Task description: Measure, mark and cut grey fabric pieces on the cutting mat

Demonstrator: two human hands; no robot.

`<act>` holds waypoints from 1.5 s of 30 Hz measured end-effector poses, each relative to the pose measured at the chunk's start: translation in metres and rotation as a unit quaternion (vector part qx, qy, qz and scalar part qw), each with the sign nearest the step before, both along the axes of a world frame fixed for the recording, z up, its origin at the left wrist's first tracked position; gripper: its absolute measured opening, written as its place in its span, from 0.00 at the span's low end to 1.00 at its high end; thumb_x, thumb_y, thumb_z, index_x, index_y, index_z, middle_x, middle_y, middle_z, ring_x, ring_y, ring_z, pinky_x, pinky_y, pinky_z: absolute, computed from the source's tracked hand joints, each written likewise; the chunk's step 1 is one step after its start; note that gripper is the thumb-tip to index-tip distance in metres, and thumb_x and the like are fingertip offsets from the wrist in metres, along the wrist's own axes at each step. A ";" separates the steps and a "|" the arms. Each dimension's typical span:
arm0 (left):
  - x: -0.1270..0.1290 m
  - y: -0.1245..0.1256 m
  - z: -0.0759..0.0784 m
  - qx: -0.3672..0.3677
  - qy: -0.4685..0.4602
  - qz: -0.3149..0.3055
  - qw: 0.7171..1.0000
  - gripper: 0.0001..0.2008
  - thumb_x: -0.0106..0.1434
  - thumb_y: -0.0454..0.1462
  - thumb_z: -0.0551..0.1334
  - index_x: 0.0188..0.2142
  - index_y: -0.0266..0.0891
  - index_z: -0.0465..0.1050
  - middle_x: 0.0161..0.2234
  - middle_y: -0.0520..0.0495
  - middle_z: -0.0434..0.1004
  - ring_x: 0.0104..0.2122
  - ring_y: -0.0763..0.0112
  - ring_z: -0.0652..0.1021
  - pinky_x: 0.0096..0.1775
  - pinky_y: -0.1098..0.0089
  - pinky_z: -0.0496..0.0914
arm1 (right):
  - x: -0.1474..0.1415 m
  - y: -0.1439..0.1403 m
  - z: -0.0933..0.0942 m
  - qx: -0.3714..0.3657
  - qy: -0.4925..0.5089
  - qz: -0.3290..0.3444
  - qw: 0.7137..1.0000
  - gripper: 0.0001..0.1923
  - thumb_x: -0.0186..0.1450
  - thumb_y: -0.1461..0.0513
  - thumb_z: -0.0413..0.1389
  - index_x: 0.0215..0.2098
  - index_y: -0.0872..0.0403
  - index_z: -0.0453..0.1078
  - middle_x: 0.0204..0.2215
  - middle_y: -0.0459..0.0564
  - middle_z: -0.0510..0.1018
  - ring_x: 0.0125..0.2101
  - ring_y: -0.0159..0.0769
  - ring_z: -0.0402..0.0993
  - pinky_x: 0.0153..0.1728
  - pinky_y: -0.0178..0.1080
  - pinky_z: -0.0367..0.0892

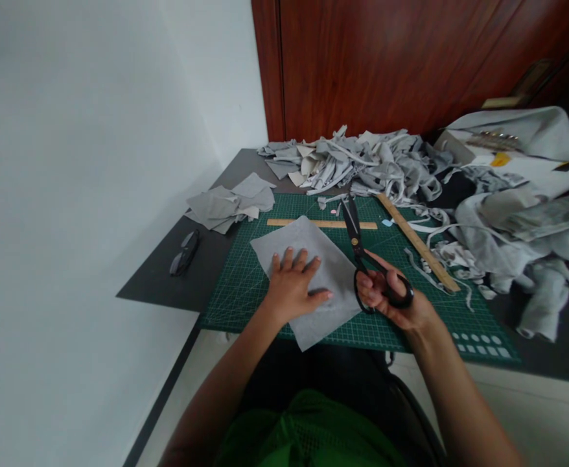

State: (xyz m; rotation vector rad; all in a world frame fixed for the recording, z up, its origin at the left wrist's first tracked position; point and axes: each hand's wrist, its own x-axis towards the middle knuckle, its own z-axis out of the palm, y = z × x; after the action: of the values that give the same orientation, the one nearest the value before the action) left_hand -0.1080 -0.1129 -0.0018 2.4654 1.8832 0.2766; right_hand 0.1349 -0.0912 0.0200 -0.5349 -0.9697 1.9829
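Note:
A piece of light grey fabric (330, 259) lies askew on the green cutting mat (238, 285), one corner hanging past the mat's front edge. My left hand (291, 285) rests flat on it with the fingers spread. Black-handled scissors (355, 237) are in my right hand (391, 295), fingers through the loops, at the fabric's right side. The blades point away from me and stand slightly apart, with no fabric between them. Just beyond the fabric's far corner lies a wooden ruler (323, 224), partly covered by the fabric and crossed by the scissors.
Grey fabric pieces (231, 204) are stacked at the back left, near folded glasses (185, 251). A heap of scraps (357, 159) lines the back. A second wooden ruler (418, 241) slants along the right, beside loose strips and crumpled fabric (503, 240). A white box (508, 159) stands behind.

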 end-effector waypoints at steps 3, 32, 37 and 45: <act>-0.010 0.004 0.002 -0.034 -0.012 -0.049 0.998 0.44 0.65 0.67 0.60 0.73 0.51 0.59 0.76 0.43 0.55 0.75 0.36 0.50 0.70 0.33 0.44 | -0.003 0.000 0.000 -0.015 -0.014 0.019 1.000 0.35 0.58 0.41 0.70 0.55 0.51 0.77 0.30 0.47 0.70 0.27 0.35 0.63 0.28 0.38 0.64; -0.013 -0.005 0.018 0.014 -0.037 -0.043 0.998 0.35 0.75 0.58 0.53 0.75 0.46 0.56 0.76 0.39 0.53 0.76 0.38 0.49 0.69 0.36 0.52 | 0.003 -0.032 -0.009 -0.096 0.027 0.029 0.995 0.25 0.60 0.43 0.68 0.43 0.51 0.76 0.28 0.45 0.69 0.25 0.32 0.58 0.26 0.34 0.57; 0.004 -0.009 0.000 0.003 -0.021 -0.045 0.999 0.44 0.67 0.66 0.58 0.72 0.45 0.62 0.75 0.35 0.55 0.74 0.27 0.50 0.67 0.27 0.46 | 0.034 -0.088 -0.028 -0.069 -0.020 0.055 0.996 0.25 0.63 0.41 0.65 0.40 0.53 0.79 0.29 0.47 0.67 0.25 0.32 0.57 0.26 0.36 0.60; -0.002 -0.040 -0.002 0.027 -0.015 -0.091 0.995 0.47 0.62 0.69 0.61 0.71 0.48 0.63 0.74 0.37 0.57 0.74 0.28 0.51 0.68 0.28 0.47 | 0.077 -0.206 -0.058 -0.137 -0.126 -0.054 0.981 0.41 0.58 0.37 0.66 0.66 0.41 0.72 0.33 0.53 0.76 0.26 0.40 0.69 0.27 0.41 0.67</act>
State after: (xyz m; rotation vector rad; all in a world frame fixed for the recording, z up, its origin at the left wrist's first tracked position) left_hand -0.1101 -0.1526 -0.0038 2.6306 1.6462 0.3598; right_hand 0.2120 -0.2974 -0.0385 -0.9929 -0.7993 1.9926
